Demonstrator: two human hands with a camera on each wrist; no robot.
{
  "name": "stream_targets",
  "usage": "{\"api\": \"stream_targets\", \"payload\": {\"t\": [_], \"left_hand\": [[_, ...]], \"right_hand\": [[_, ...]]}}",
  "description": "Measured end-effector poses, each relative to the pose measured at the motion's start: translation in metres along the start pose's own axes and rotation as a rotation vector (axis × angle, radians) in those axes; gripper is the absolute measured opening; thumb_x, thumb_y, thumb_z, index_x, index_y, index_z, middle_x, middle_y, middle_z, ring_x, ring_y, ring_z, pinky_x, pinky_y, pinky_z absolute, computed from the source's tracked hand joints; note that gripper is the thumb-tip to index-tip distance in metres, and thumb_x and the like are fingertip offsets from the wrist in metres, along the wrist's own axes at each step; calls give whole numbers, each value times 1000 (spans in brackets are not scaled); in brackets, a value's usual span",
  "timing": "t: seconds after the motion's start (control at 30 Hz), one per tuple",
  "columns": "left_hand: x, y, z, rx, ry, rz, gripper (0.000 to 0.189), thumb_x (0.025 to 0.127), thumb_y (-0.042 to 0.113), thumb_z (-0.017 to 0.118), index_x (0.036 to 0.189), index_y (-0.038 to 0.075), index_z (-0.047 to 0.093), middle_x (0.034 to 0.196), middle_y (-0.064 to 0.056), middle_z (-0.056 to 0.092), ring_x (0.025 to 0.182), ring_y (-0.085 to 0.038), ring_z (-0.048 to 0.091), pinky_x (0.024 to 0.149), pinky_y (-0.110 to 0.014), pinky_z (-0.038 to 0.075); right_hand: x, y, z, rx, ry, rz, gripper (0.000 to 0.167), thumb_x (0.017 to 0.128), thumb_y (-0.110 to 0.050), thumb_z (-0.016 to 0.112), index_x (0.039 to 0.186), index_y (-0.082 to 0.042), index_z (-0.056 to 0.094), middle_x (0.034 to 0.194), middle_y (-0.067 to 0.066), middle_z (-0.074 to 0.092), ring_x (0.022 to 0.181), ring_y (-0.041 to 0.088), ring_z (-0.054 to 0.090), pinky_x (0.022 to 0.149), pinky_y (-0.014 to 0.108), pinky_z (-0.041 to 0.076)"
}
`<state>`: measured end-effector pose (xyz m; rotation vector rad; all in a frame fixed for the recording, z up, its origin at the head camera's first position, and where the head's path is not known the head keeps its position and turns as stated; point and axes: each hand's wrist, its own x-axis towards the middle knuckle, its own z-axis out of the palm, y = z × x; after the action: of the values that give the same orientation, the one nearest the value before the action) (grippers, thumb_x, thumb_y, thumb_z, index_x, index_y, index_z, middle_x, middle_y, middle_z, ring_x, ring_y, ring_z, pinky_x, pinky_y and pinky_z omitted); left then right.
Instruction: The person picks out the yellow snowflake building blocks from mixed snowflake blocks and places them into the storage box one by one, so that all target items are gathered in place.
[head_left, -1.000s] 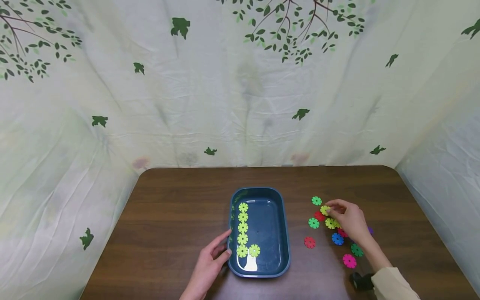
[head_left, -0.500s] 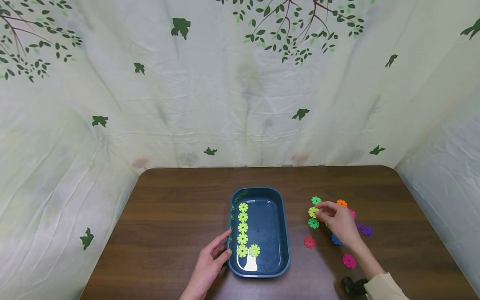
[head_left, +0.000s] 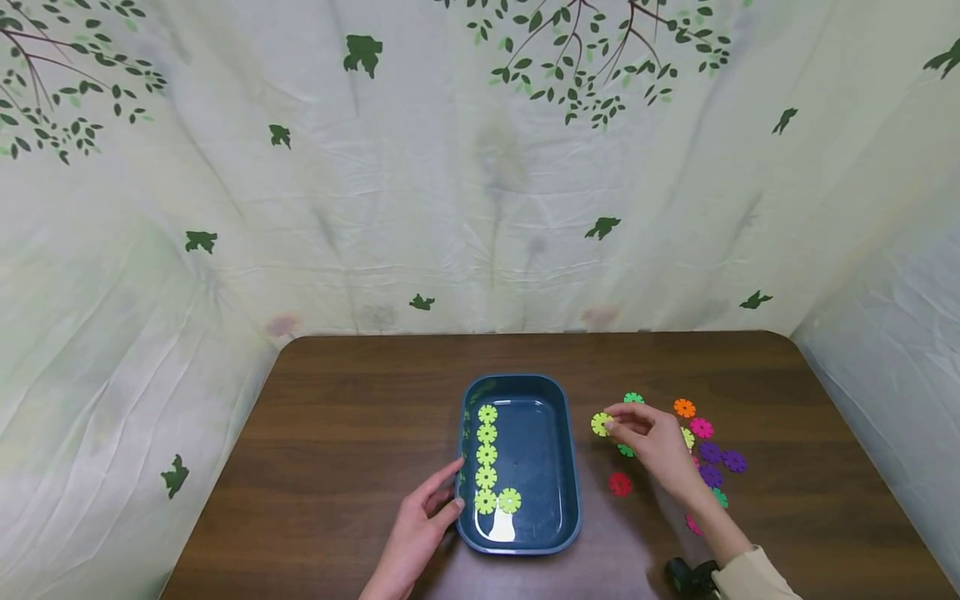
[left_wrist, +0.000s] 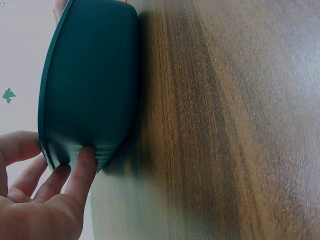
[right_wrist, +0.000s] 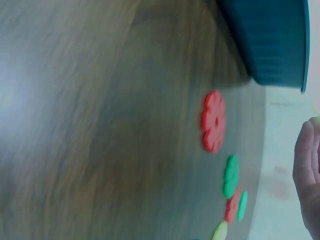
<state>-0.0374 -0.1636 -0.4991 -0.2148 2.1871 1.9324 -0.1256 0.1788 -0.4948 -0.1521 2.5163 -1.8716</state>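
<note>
My right hand (head_left: 654, 446) pinches a yellow-green flower-shaped disc (head_left: 601, 424) between thumb and fingers, raised between the loose discs and the tray. The dark blue tray (head_left: 542, 467) stands at the table's middle. Inside it several yellow-green flower discs (head_left: 486, 454) form a column along the left side, with one more beside the lowest. Fingertips of my left hand (head_left: 412, 525) touch the tray's left edge. In the left wrist view, the left hand (left_wrist: 50, 205) has its fingers spread against the tray's outer wall (left_wrist: 90, 75). The right wrist view barely catches the held disc.
Loose flower discs lie right of the tray: orange (head_left: 684, 407), pink (head_left: 702, 427), purple (head_left: 734, 461), red (head_left: 620, 484) and green (head_left: 633, 398). The right forearm covers some. A black wrist device (head_left: 690, 577) hangs by the right sleeve. A leaf-patterned cloth (head_left: 480, 208) stands behind the table (head_left: 360, 417).
My right hand has moved left from the loose discs toward the tray, carrying the yellow-green flower disc. Purple and orange discs have come into sight behind it. The left hand and tray stay put.
</note>
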Motion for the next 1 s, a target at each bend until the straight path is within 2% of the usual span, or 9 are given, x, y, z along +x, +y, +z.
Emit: {"api": "stream_targets", "payload": {"t": [0.2,0.47,0.8,1.0], "left_hand": [[0,0,0,-15,-5,6,51,94,6,62,143,16,53,146,-19,44,118,-32,55,85,-32,51],[0,0,0,-11,-6,-15,51,95,7,61,144,17,52,146,-20,43,119,-33,55,87,-37,52],[1,-2,-1,-18,-7,-14,51,95,8,62,144,17,52,146,-20,43,119,-32,55,87,-37,52],[0,-1,-1,-15,-6,-7,51,95,8,62,143,17,53,146,-20,43,118,-32,55,86,-36,52]], "right_hand": [[0,-9,12,48,4,-25,25,90,-16,73,112,-4,70,100,13,67,90,32,67,76,26,56],[-5,-22,31,120,-11,0,24,90,-16,73,110,-4,70,99,14,68,88,36,68,78,30,56],[-15,-66,49,58,-60,11,20,89,-5,71,108,-1,70,97,14,69,85,30,68,75,28,56],[-10,-50,66,58,-78,14,18,88,-9,74,106,-8,71,95,8,70,83,27,69,74,27,56]]}}
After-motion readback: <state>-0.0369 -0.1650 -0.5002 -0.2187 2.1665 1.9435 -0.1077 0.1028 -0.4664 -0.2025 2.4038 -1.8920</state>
